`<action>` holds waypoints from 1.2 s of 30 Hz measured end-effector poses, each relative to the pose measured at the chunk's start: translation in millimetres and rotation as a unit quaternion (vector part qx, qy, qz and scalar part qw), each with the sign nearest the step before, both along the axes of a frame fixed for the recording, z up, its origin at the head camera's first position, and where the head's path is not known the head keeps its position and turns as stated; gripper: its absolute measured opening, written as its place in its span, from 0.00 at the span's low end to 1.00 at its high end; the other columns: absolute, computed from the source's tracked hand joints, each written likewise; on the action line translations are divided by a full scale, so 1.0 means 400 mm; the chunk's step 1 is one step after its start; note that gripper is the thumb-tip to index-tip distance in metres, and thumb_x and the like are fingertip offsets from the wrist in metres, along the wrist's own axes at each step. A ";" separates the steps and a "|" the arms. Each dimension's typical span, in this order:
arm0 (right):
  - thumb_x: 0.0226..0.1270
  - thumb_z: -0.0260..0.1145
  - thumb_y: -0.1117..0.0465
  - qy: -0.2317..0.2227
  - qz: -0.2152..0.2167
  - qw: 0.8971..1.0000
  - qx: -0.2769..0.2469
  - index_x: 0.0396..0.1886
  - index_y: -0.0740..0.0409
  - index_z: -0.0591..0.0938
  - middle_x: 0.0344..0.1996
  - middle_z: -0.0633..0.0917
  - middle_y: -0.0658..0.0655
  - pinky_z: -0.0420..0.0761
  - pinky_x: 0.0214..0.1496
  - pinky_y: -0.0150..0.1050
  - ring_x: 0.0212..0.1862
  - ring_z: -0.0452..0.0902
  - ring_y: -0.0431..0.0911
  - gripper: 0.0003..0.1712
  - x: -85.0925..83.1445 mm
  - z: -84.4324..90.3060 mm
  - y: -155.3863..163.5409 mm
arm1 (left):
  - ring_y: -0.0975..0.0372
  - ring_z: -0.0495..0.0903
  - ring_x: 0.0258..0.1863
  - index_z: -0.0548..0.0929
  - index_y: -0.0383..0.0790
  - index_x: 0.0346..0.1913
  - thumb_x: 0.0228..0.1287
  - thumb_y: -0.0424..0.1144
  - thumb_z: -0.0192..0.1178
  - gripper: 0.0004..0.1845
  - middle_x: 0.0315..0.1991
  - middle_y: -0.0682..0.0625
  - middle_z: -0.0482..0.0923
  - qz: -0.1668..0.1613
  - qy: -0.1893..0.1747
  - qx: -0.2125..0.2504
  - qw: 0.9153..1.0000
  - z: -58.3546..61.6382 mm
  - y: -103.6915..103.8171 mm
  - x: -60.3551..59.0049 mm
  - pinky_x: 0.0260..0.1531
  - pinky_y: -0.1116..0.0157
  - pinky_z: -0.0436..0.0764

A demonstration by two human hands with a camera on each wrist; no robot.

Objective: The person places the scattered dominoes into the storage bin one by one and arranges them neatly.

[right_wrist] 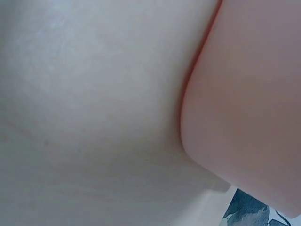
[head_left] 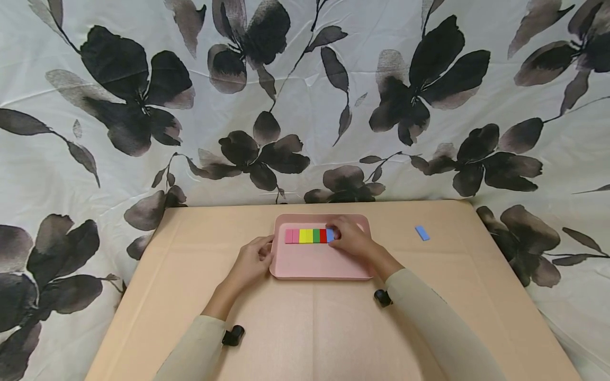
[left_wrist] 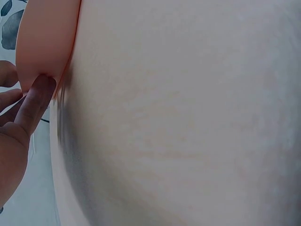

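Observation:
A pink tray (head_left: 321,265) lies on the table, holding a row of small flat tiles. From left to right run pink tiles (head_left: 292,236), yellow tiles (head_left: 306,236), a green tile (head_left: 316,236), a red tile (head_left: 323,236) and a blue tile (head_left: 330,235). My right hand (head_left: 353,239) reaches over the tray's right side and pinches the blue tile at the row's right end. With thumb and fingers, my left hand (head_left: 252,259) grips the tray's left edge; the left wrist view shows the thumb (left_wrist: 37,96) against the rim. The right wrist view holds only tray and table, the right hand being out of it.
Another blue tile (head_left: 422,233) lies by itself on the table (head_left: 286,333), right of the tray. Behind the table's far edge hangs a white cloth (head_left: 329,116) with dark flowers. A small black camera sits at each wrist.

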State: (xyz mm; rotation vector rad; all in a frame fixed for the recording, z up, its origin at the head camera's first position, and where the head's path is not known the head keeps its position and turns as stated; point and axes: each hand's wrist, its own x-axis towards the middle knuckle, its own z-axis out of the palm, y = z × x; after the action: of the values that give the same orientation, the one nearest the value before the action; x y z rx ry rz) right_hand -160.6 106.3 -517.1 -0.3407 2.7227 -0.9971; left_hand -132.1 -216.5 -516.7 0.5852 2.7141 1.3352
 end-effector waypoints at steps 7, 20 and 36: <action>0.62 0.78 0.62 -0.004 -0.002 1.000 -0.003 0.62 0.61 0.80 0.42 0.76 0.56 0.78 0.43 0.33 0.43 0.73 0.48 0.29 -0.004 -0.001 0.001 | 0.60 0.82 0.37 0.79 0.29 0.66 0.62 0.25 0.64 0.27 0.50 0.41 0.85 0.005 0.009 -0.003 1.000 -0.002 0.002 -0.005 0.39 0.67 0.87; 0.63 0.77 0.64 -0.002 0.007 1.000 -0.014 0.63 0.63 0.79 0.44 0.76 0.58 0.79 0.43 0.34 0.43 0.73 0.48 0.30 -0.048 -0.010 0.023 | 0.60 0.83 0.36 0.79 0.29 0.66 0.62 0.25 0.64 0.27 0.47 0.41 0.85 0.022 0.022 0.003 1.000 -0.018 0.029 -0.026 0.38 0.68 0.86; 0.64 0.76 0.61 0.049 -0.034 0.998 -0.018 0.69 0.61 0.75 0.54 0.78 0.63 0.83 0.48 0.42 0.46 0.76 0.51 0.35 -0.032 0.068 0.135 | 0.60 0.82 0.36 0.79 0.30 0.67 0.63 0.26 0.64 0.27 0.47 0.42 0.84 0.027 0.010 0.001 1.000 -0.012 0.033 -0.028 0.38 0.67 0.86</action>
State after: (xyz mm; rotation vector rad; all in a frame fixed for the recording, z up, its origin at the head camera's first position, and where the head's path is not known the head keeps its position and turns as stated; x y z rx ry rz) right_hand -173.4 160.5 -489.9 -0.3116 2.8238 -1.0768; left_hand -143.5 -203.1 -521.6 0.5329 2.7627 1.3519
